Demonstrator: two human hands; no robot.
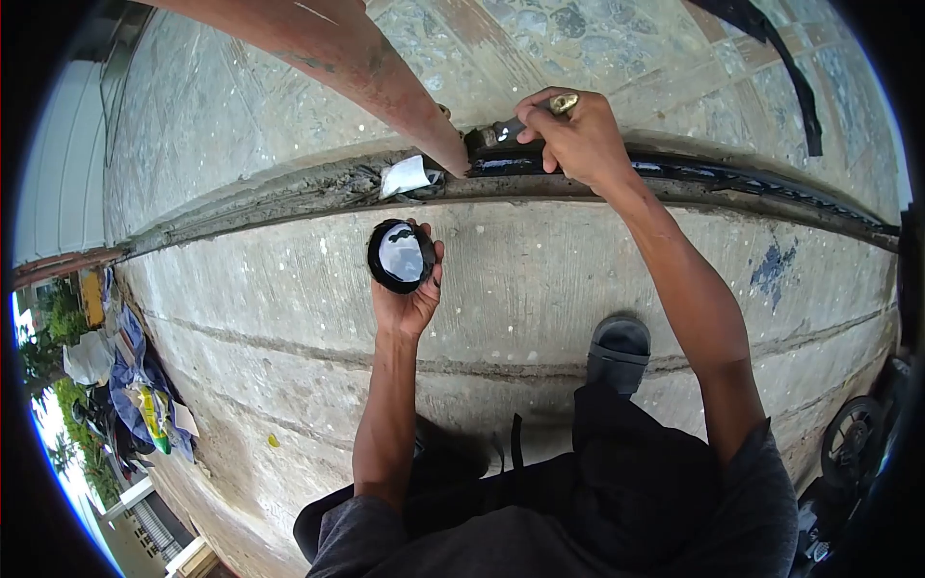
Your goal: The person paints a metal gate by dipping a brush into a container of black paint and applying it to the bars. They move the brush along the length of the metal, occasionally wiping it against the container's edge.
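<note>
A round black container of glossy dark liquid [403, 254] rests in my left hand [416, 301], its fingers curled round the side. My right hand [576, 140] grips a paintbrush [508, 129] by its handle. The bristles point left, close to the foot of a reddish-brown pole [385, 82]. Under my right hand runs a long rail [674, 171], wet-looking and shiny black, set in a groove of the floor. A white scrap [406, 176] lies in the groove just left of the pole's foot.
The pole slants in from the top left. A black strip [795, 87] lies on the floor at the top right. My sandalled foot [620, 349] stands below. Cloths and a yellow packet [152, 419] lie at the left, a wheel [852, 435] at the lower right.
</note>
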